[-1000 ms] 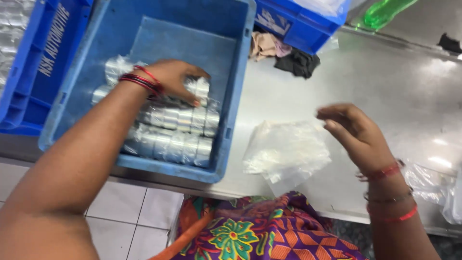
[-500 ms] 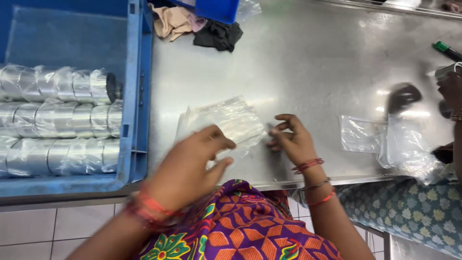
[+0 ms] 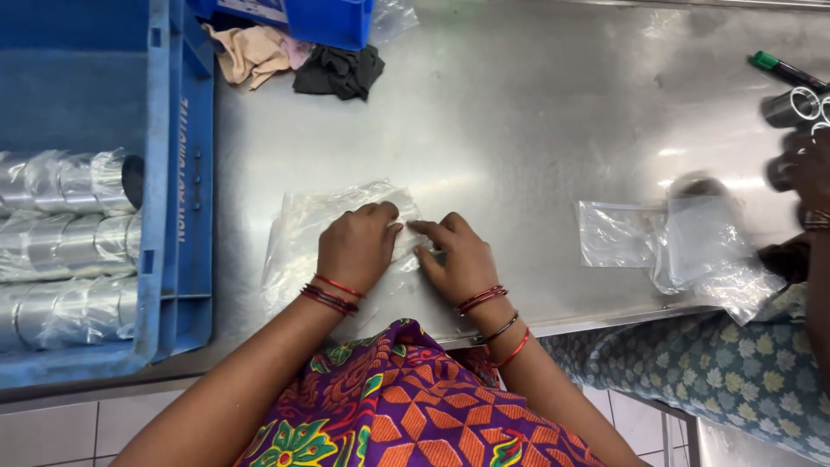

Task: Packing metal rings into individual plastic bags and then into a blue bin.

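A pile of clear plastic bags (image 3: 303, 227) lies on the steel table near its front edge. My left hand (image 3: 356, 246) rests on top of the pile, fingers curled onto the plastic. My right hand (image 3: 456, 256) is beside it on the pile's right end, fingertips pinching at a bag edge. The two hands' fingertips almost meet. Both wrists carry red and dark bangles. Which single bag is gripped is hard to tell.
A blue crate (image 3: 177, 190) at the left holds rows of plastic-wrapped silver metal rings (image 3: 65, 225). Cloth rags (image 3: 294, 60) and another blue bin (image 3: 320, 17) sit at the back. At the right, another person's hand (image 3: 808, 182) is near loose bags (image 3: 683, 246), metal rings (image 3: 791, 105) and a green-capped marker (image 3: 782, 69).
My left hand left the crate of wrapped rings and came over to the bag pile. Both hands now rest together on the bags. The view shifted right.
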